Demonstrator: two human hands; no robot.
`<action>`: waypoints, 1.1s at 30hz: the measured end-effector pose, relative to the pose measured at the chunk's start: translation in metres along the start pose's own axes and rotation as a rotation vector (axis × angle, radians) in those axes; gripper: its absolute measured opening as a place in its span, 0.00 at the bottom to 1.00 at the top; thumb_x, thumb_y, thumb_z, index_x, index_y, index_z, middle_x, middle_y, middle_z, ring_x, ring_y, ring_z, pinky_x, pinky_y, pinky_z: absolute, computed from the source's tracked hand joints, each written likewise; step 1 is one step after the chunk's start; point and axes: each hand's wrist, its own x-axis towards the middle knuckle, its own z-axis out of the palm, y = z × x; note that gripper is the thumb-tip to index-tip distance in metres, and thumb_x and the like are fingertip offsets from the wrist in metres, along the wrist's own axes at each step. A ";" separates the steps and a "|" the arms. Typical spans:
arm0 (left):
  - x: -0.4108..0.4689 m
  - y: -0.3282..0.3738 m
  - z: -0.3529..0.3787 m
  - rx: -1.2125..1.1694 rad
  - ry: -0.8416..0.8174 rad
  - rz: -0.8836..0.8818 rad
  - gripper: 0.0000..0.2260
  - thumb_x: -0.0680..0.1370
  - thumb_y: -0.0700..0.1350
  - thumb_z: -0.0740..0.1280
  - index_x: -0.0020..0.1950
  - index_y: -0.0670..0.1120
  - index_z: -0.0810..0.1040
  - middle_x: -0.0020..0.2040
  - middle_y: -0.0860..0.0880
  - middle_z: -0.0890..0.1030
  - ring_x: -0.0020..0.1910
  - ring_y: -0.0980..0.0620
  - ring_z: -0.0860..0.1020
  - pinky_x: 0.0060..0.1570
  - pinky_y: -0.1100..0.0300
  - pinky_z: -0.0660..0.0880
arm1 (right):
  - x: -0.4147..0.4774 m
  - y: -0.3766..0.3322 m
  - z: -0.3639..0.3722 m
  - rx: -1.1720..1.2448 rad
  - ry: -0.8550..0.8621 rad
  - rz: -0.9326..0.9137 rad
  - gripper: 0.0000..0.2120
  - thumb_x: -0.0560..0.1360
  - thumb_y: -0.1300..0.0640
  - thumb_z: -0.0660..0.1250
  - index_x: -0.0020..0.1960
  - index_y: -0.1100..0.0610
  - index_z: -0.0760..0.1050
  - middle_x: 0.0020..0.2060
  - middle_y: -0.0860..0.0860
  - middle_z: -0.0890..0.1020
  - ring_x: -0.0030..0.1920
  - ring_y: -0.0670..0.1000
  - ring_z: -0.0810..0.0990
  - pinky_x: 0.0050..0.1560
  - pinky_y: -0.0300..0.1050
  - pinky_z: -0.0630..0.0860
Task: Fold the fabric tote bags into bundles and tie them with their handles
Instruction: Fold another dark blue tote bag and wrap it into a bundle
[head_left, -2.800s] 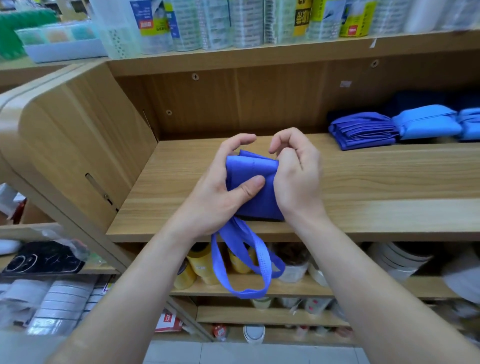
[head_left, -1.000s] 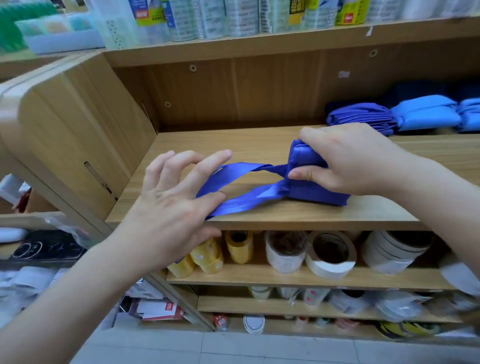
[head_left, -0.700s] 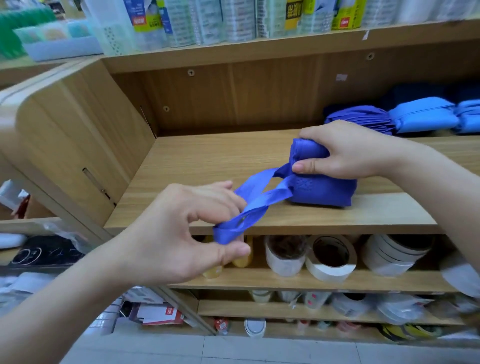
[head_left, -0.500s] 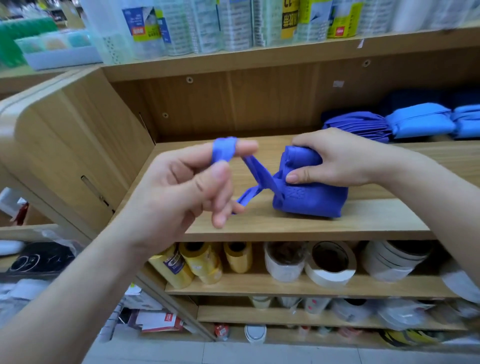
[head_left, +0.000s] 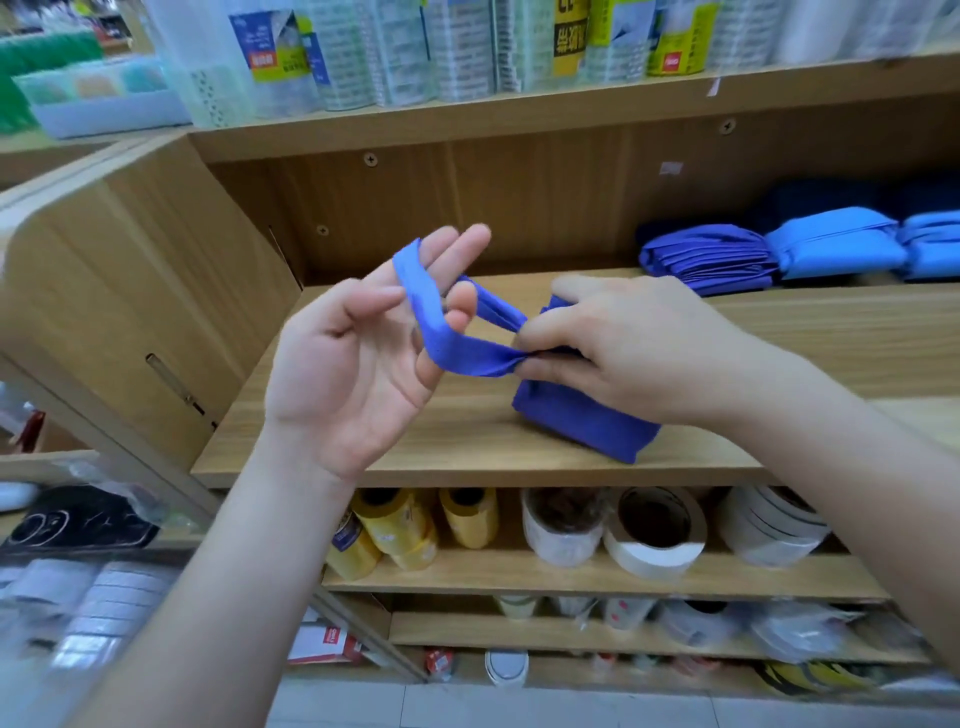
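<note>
- Tote bag bundle (head_left: 582, 426), deep blue and folded into a small block, lies on the wooden shelf (head_left: 467, 457) near its front edge, under the right hand.
- Our right hand (head_left: 639, 348) covers the top of the bundle; its thumb and fingertips pinch the handle (head_left: 457, 353) where the strap gathers at the bundle's upper left corner.
- Our left hand (head_left: 358, 374) is held palm towards us, raised above the shelf, fingers released and mostly straight. The handle runs as a loop around the outstretched fingers and back to the pinch.
- Writing: on the shelf above stand clear wrapped packs (head_left: 457, 47). One bears a yellow label (head_left: 571, 36) with dark characters, and another a blue-and-white label with a red tag (head_left: 270, 52). All of it is too blurred for us to read.
- At the back right of the shelf lies a stack of folded dark blue bags (head_left: 711, 260), with lighter blue bundles (head_left: 836, 249) just beside it, well apart from the hands.
- On the shelf below we see yellow rolls (head_left: 395, 530) and white tape rolls (head_left: 654, 530). Our forearms cross in front of part of this row.
- A wooden side panel (head_left: 130, 291) closes the shelf on the left.
</note>
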 end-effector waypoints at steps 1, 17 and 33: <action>-0.003 0.000 -0.003 -0.019 0.055 0.003 0.28 0.72 0.35 0.59 0.73 0.37 0.66 0.68 0.39 0.75 0.46 0.46 0.83 0.45 0.58 0.81 | 0.001 0.004 0.000 0.055 -0.050 0.000 0.10 0.79 0.39 0.57 0.47 0.41 0.75 0.36 0.46 0.67 0.38 0.47 0.69 0.31 0.44 0.59; -0.022 0.034 -0.002 1.337 -0.165 0.105 0.08 0.66 0.50 0.77 0.32 0.50 0.81 0.39 0.48 0.84 0.45 0.50 0.83 0.42 0.62 0.75 | -0.008 0.023 0.000 0.963 -0.505 -0.070 0.12 0.75 0.46 0.65 0.48 0.51 0.83 0.41 0.46 0.83 0.41 0.43 0.80 0.42 0.36 0.75; -0.007 0.014 0.013 0.325 0.026 -0.074 0.33 0.77 0.66 0.52 0.67 0.42 0.75 0.60 0.46 0.78 0.27 0.58 0.72 0.28 0.66 0.77 | -0.015 0.010 -0.026 0.442 -0.312 -0.124 0.46 0.72 0.52 0.75 0.70 0.21 0.49 0.51 0.35 0.75 0.50 0.42 0.75 0.54 0.38 0.71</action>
